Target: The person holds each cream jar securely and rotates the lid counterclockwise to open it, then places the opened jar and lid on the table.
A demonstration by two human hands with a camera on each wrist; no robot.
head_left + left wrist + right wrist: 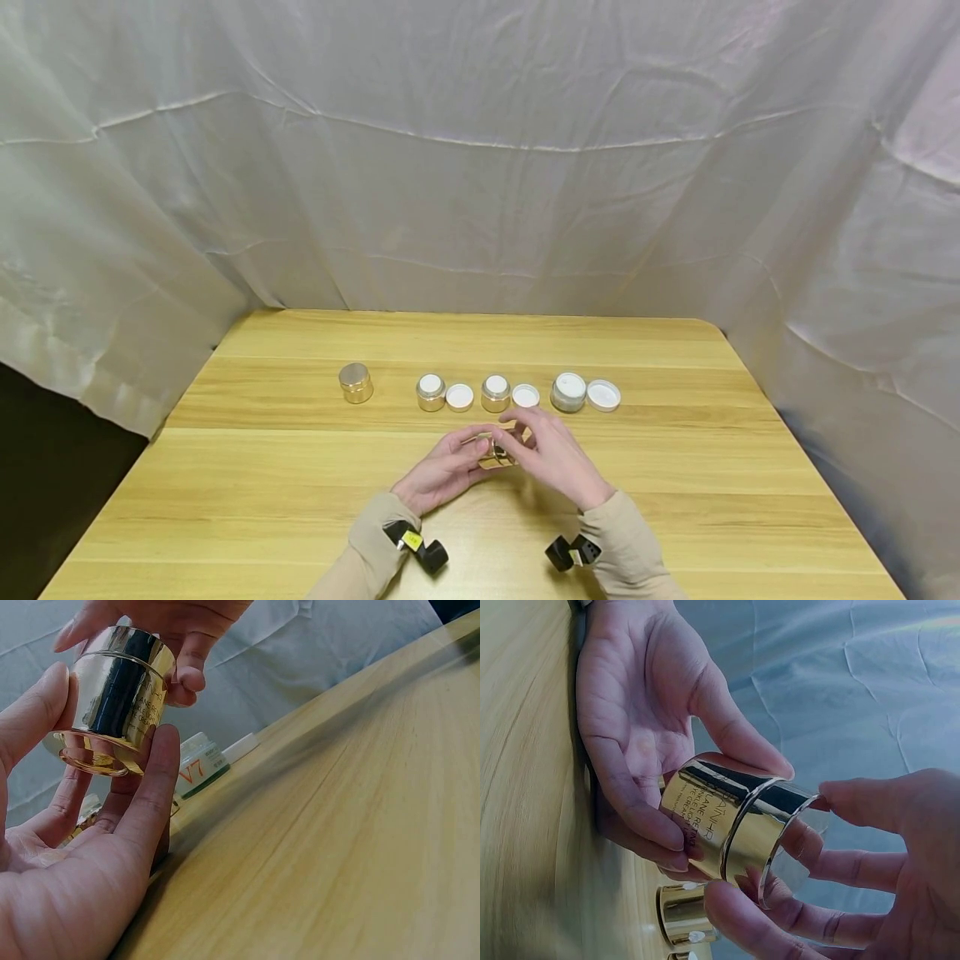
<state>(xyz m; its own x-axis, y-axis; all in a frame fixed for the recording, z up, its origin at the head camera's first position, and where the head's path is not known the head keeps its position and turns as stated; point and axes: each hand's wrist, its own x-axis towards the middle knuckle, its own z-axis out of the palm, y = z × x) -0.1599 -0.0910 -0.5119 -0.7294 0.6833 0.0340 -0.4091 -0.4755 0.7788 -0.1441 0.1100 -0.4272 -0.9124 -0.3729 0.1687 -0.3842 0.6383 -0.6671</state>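
L hand [444, 467] & R hand [557, 457] both grip the gold jar [501, 451] over the surface [285, 500]; it looks capped. Done so far: 3 jars [496, 398] uncapped, lids [603, 396] beside them. Prob. left: this one, plus the far-L jar [356, 384], also capped.

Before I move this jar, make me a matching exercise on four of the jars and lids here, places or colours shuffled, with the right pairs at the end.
Things
1. V7 jar
2. Lettered gold jar
3. Standing closed gold jar
4. Lid beside the V7 jar

Places and colours
A. Farthest left of all the jars
B. White, farthest right of the loose lids
C. Orange-red marking, green near the base
D. Between the left hand and the right hand

Pairs: 1-C, 2-D, 3-A, 4-B
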